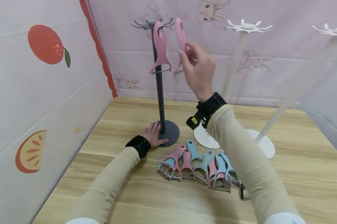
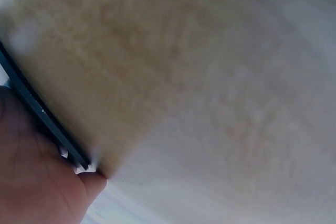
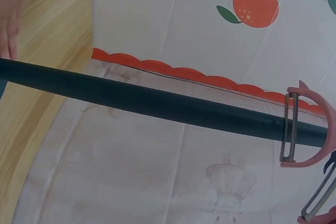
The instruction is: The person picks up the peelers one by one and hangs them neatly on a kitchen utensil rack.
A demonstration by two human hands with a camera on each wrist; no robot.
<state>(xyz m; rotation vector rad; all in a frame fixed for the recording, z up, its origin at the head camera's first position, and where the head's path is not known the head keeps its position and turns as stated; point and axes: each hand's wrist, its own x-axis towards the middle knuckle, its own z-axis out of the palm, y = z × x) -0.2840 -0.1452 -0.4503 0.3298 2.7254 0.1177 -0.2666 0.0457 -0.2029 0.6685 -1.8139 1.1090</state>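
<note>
My right hand (image 1: pixel 199 67) pinches a pink peeler (image 1: pixel 180 32) by its handle, upright with the blade down, beside the top of a dark grey stand (image 1: pixel 159 84). Another pink peeler (image 1: pixel 161 46) hangs from one of the stand's hooks. In the right wrist view, the hanging peeler (image 3: pixel 319 99) crosses the pole, while the held peeler (image 3: pixel 319 195) is partly cut off at the lower right corner. Down on the table, my left hand (image 1: pixel 153 136) rests with its fingers extended on the stand's round base (image 1: pixel 172 133). The left wrist view is mostly blurred.
A pile of pink and light blue peelers (image 1: pixel 207 163) lies on the wooden table (image 1: pixel 157 199) in front of the stands. To the right stand two white hook stands, a nearer-to-centre one (image 1: pixel 236 59) and a farther-right one (image 1: pixel 294 85). Printed cloth walls enclose the table.
</note>
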